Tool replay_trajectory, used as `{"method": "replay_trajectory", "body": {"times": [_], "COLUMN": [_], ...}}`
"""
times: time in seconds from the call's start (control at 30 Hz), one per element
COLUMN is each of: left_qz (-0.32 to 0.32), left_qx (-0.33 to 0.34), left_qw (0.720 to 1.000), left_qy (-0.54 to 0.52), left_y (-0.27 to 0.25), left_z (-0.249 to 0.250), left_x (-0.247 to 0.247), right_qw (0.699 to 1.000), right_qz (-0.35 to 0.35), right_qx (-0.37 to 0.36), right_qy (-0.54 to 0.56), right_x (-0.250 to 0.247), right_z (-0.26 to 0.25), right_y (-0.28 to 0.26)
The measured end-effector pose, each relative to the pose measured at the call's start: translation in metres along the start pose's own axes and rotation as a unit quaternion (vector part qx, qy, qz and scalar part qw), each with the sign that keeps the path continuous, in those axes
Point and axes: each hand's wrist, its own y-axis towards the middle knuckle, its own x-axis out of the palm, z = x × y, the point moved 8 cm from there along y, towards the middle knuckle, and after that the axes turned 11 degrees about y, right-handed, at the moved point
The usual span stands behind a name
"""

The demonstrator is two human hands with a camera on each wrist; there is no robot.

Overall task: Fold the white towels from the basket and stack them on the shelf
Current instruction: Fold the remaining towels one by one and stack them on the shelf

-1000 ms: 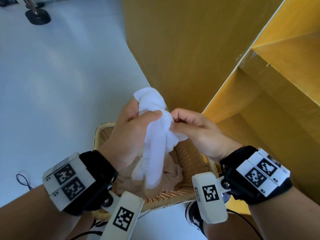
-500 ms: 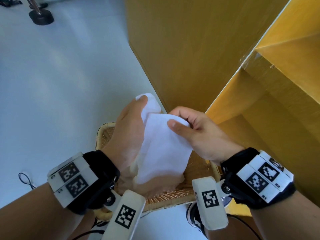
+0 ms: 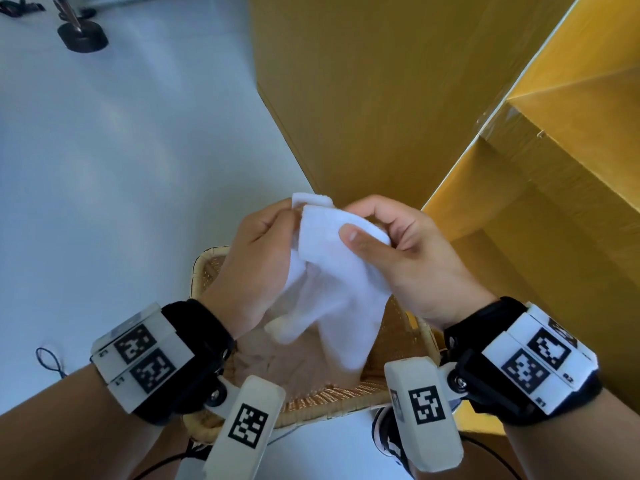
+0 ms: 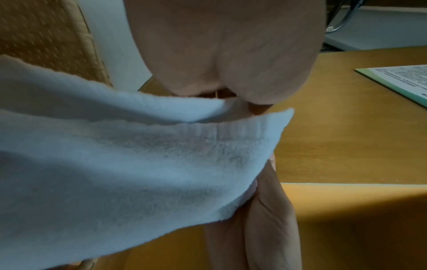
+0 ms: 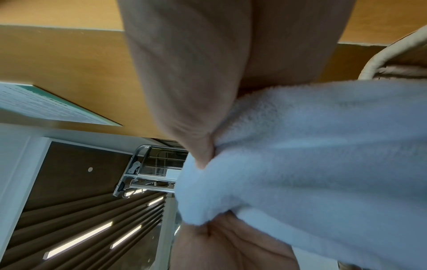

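Centre of the head view: I see one white towel [image 3: 329, 282] held up above the basket [image 3: 349, 398], both hands on its top edge.

Left hand [image 3: 256, 265]: fingers curled round the towel's upper left corner, a small flap of cloth sticking up above the knuckles. In the left wrist view the towel [image 4: 129, 164] is pinched at a ribbed hem band, thumb above and fingers [image 4: 272, 219] below.

Right hand [image 3: 408, 258]: thumb pressed flat on the front of the cloth, fingers curled behind, holding the upper right corner. In the right wrist view the towel [image 5: 312, 164] bunches into a soft fold between thumb and palm.

Towel itself: plain white, fluffy terry pile, no print. It is not flat; it hangs in loose folds, with two uneven lobes drooping toward the lower centre of the frame. Lower end hangs over the basket's inside; I cannot tell whether it touches anything there.

Basket: woven, tan, rim showing in the lower middle. A beige cloth [image 3: 298, 368] lies inside it, under the hanging towel.

Right side of the frame: yellow wooden shelf [image 3: 519, 216], just beside the basket.

Upper left: pale floor [image 3: 121, 168], with a black round stand base [image 3: 83, 36].
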Motion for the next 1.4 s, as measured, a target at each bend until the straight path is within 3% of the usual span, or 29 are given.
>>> {"method": "replay_trajectory", "body": {"times": [0.2, 0.43, 0.73, 0.83, 1.13, 1.4], "left_qz": [-0.039, -0.034, 0.013, 0.045, 0.125, 0.193], "left_qx": [0.011, 0.012, 0.060, 0.068, 0.042, 0.018], "left_qw": [0.997, 0.997, 0.994, 0.987, 0.982, 0.972], "left_qy": [-0.069, -0.064, 0.094, 0.141, 0.139, 0.132], "left_y": [-0.007, -0.008, -0.010, -0.006, 0.012, 0.020], "left_z": [0.008, 0.015, 0.026, 0.031, 0.019, -0.005], "left_x": [0.010, 0.008, 0.002, -0.009, -0.047, -0.082], "right_qw": [0.998, 0.998, 0.998, 0.999, 0.979, 0.932], "right_qz": [0.054, 0.056, 0.058, 0.028, -0.076, -0.082], "right_qx": [-0.040, -0.015, 0.026, 0.035, 0.104, 0.156], "right_qy": [-0.022, -0.031, -0.010, -0.018, -0.157, -0.316], "right_x": [-0.006, -0.003, -0.004, -0.004, -0.002, -0.034], "right_z": [-0.006, 0.001, 0.008, 0.007, 0.020, 0.037], "right_y": [-0.001, 0.000, -0.001, -0.001, -0.013, -0.025]}}
